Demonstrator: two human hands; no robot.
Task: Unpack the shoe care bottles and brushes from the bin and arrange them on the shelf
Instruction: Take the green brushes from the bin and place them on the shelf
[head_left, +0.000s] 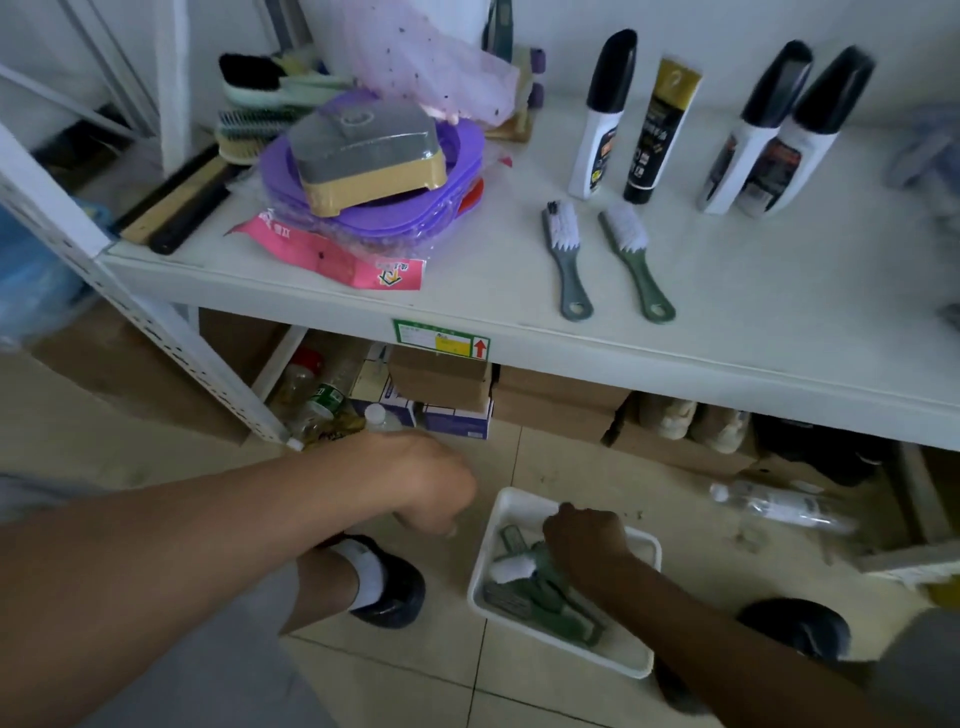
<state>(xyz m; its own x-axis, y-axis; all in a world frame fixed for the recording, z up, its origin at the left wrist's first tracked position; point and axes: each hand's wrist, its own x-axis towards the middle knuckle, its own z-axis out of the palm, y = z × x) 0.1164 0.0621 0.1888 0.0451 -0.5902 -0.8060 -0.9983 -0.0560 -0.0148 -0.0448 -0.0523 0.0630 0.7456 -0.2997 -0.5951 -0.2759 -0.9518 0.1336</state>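
Head view shows the right hand (584, 540) down inside the bin (519, 500). Its fingers curl down onto the brushes (540, 603). The fingertips are hidden under the hand, so I cannot tell if it grips one yet. A white bristle end pokes out just beside it.

The left hand (431, 488) hangs over the floor (415, 675), apart from the bin. Its fingers are loosely curled and it holds nothing.

The bin sits on the floor, in front of the shelf (727, 322). A few green brushes lie in it in a heap, touching each other.

These brushes look light. The handles look like hard plastic, so they should stay stiff and not bend. The bristles are the soft part and could get squashed. The best place to hold one is likely the middle of the handle, not the bristle end. Since they lie across each other, one could catch on the next, so it seems wise to lift just one, slowly. The bin looks light too and may slide on the smooth tiles.

Up on the shelf, two brushes (566, 254) lie side by side, handles toward the edge. Behind them stand three bottles (602, 114) and a tube (660, 130), all upright.
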